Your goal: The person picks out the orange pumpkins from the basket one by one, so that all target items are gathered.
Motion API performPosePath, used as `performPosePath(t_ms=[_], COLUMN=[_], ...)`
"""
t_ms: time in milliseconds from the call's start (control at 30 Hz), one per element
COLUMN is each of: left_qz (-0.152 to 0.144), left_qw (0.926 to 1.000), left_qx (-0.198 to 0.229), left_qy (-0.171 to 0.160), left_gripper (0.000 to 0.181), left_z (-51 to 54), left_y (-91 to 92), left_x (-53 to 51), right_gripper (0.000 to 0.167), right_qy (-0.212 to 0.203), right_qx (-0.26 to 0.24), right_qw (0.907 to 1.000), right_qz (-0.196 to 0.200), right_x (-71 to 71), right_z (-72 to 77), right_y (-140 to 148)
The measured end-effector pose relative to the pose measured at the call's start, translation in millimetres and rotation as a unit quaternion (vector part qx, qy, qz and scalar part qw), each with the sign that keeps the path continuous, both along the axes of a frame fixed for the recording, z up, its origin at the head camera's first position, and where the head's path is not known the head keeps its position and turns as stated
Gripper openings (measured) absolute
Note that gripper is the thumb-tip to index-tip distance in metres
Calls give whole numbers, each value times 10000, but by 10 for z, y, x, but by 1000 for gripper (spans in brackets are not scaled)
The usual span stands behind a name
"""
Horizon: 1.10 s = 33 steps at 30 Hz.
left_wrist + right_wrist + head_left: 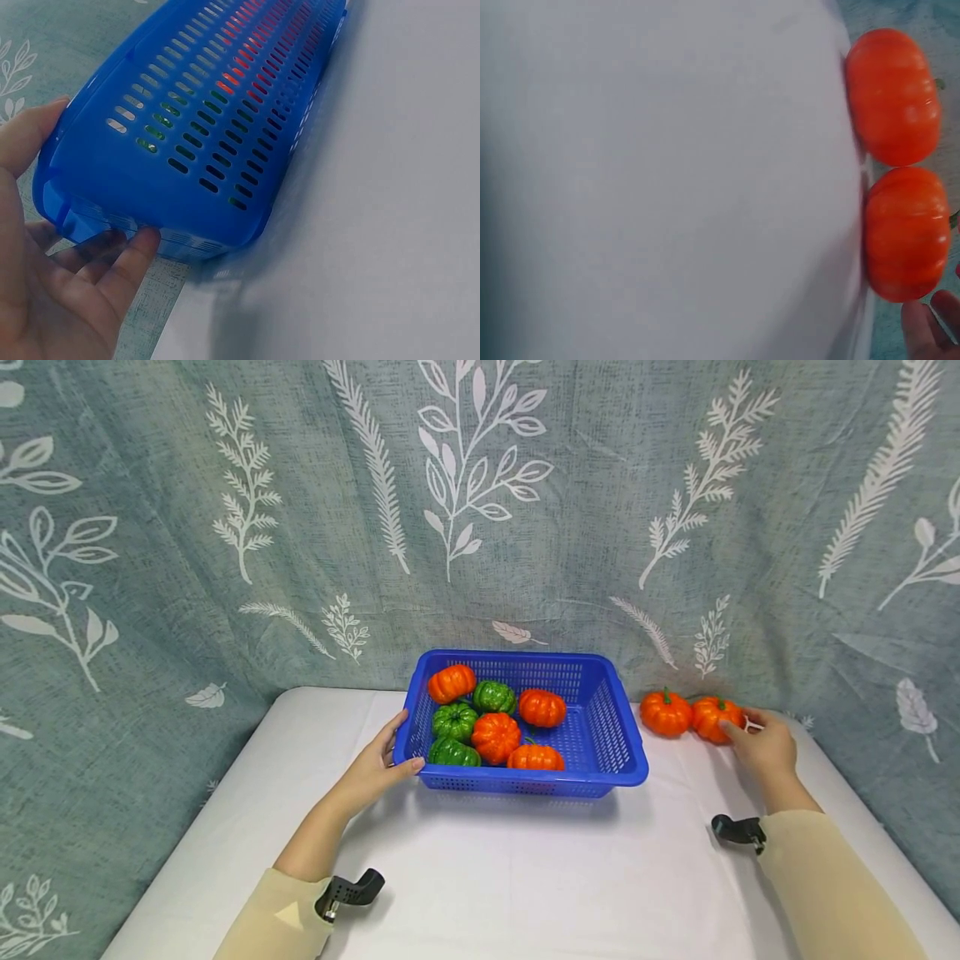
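Note:
My left hand [372, 774] grips the left end of a blue plastic basket [637, 768], thumb over the front rim corner and fingers against the side wall. In the left wrist view, those fingers [124, 274] touch the basket's slotted outside [142, 187]. Inside lie several small ribbed pumpkins, green ones [454, 723] and orange ones [496, 739]. At the right, my right hand [767, 752] holds an orange pumpkin [708, 720] by its right end, thumb over its front. A second orange pumpkin [665, 713] with a green stem sits against it on the left.
A white cloth-covered table [525, 877] lies beneath everything. Behind it hangs a grey-green curtain [585, 527] printed with white leaves, close to the basket and the two loose pumpkins. A black wrist camera [738, 831] is fixed at each sleeve.

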<state>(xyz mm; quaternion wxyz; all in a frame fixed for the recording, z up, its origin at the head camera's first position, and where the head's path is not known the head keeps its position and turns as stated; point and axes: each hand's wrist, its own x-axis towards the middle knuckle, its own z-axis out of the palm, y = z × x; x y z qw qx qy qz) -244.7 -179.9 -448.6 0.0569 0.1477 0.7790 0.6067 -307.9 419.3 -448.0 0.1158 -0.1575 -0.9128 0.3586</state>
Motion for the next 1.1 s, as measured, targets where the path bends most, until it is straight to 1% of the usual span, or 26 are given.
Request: performPosePath(t_ms=[100, 233, 300, 467, 600, 733, 900, 1000, 1100], left_qz=[0, 15, 12, -13, 5, 14, 31, 35, 32], left_qw=[10000, 10000, 10000, 9999, 9999, 10000, 10000, 10000, 10000], left_qx=[-15, 20, 51, 104, 101, 28, -78, -92, -54], left_qy=[-10, -29, -20, -29, -56, -24, -1, -8, -42], left_gripper=[88, 88, 88, 88, 87, 89, 89, 89, 89], left_z=[-5, 1, 5, 0, -10, -3, 25, 35, 33], left_y=[-3, -2, -1, 2, 1, -1, 4, 6, 7], left_x=[4, 10, 13, 6, -4, 6, 28, 34, 29], right_gripper=[66, 61, 57, 52, 53, 55, 52, 50, 48], right_qy=[-71, 95, 283, 732, 961, 1085, 1248, 1178, 1006], right_qx=[-151, -389, -418, -246, -203, -161, -179, -215, -274], right_qw=[9998, 9991, 9987, 9968, 9944, 9911, 9830, 9791, 9748], right_qz=[-89, -114, -41, 203, 391, 751, 1333, 1647, 1971], right_x=[54, 159, 227, 400, 533, 646, 712, 747, 773], right_z=[47, 133, 178, 289, 400, 511, 652, 741, 812], right_y=[-49, -181, -267, -472, -634, -783, -935, -1050, -1183])
